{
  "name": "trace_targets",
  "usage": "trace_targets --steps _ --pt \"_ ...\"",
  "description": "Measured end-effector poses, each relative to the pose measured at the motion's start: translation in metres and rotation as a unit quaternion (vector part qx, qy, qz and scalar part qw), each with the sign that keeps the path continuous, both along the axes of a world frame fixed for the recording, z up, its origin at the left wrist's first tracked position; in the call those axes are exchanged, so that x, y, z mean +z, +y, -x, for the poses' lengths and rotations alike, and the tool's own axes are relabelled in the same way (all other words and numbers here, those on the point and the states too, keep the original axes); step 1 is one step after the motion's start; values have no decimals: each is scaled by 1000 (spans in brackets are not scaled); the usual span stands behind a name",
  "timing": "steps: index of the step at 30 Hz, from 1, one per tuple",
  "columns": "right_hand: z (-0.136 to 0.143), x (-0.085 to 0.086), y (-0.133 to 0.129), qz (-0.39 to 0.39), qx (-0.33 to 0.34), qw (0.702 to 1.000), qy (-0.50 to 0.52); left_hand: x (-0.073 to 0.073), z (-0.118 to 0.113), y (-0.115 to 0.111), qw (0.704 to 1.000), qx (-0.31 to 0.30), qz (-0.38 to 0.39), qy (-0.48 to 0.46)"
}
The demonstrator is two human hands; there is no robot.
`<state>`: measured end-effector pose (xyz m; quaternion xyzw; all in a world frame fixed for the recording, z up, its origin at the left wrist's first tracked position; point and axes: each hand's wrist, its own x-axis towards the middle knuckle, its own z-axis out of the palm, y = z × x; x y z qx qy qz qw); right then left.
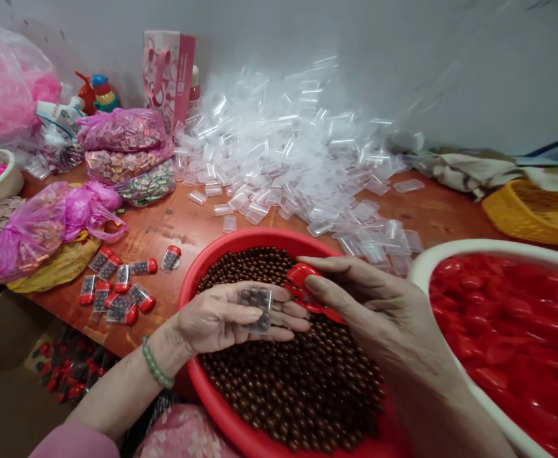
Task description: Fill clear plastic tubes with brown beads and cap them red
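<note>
My left hand (216, 318) is palm up over a red basin (190, 280) of small round brown balls (298, 381). Its thumb presses a clear plastic case (261, 299) with dark balls inside against the fingers. Close by on the right, my right hand (378, 305) pinches a red plastic cap (305, 277) between thumb and fingers, near the end of the case. Another red piece shows beneath my right fingers; whether it is a separate cap I cannot tell. Beyond the basin, a large heap of clear plastic cases (283, 165) lies on the table.
At right stands a white-rimmed basin (419, 267) of red caps (502, 331). Filled red-capped cases (121, 286) lie on the table at left, above a cardboard box (11, 343) holding more. Pink bags (126, 137), a gift bag (164, 76) and a yellow basket (522, 210) stand farther back.
</note>
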<state>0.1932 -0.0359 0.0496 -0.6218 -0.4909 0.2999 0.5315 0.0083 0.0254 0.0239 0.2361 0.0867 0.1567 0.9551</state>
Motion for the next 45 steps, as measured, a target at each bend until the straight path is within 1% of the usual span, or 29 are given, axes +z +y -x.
trace_targets --steps 2,5,6,8,15,20,23,28,30,33,36,41,45 --pt "0 -3 0 -4 -18 1000 19 4 3 -1 996 24 -72 36" --pt "1 -9 0 -8 -17 999 26 6 4 -1 975 53 -183 110" --pt "2 -10 -1 -9 -15 999 28 5 4 -1 968 56 -207 133" --pt "3 -11 -1 -11 -17 999 33 5 5 1 959 49 -231 156" --pt "5 -11 -1 -20 -17 999 25 2 4 4 963 37 -216 155" --pt "4 -17 -2 -35 6 999 -13 3 1 3 955 76 -214 191" --pt "3 -17 -1 -35 12 999 -30 3 0 3 954 75 -210 199" --pt "3 -12 3 -49 37 995 -79 -1 0 4 948 64 -236 205" --pt "2 -10 6 -59 64 990 -109 -2 -1 3 945 60 -247 205" --pt "3 -8 11 -80 126 979 -141 -4 0 3 945 42 -260 195" --pt "6 -6 16 -100 169 965 -171 -4 1 4 943 44 -266 193" --pt "8 -3 20 -113 201 945 -230 -4 3 5 940 46 -263 212" --pt "-4 2 17 -109 201 930 -287 -9 5 6 940 63 -248 225"
